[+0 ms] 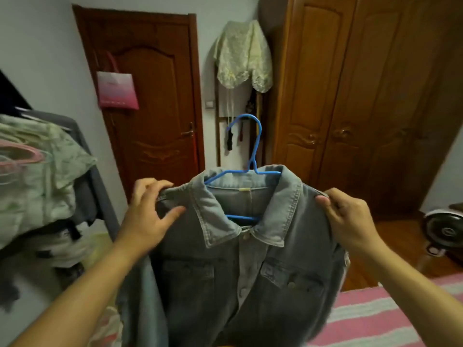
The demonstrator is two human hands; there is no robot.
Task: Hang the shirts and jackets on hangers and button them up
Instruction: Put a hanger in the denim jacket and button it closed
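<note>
— Head view: where was the jacket [240,266]?

— Held up in front of the brown door [150,101], on a blue hanger [246,169] whose hook rose above the collar. The front looked buttoned as far down as the picture showed.

— And the hands?

— The left hand [147,216] was at the jacket's left shoulder, fingers [147,186] curled over the seam and thumb spread beneath. The right hand [348,219] pinched the jacket's right shoulder, fingers clenched on the denim.

— Anything near the jacket?

— A striped bed [390,319] lay below and right of it; a clothes pile [42,171] left of it.
</note>
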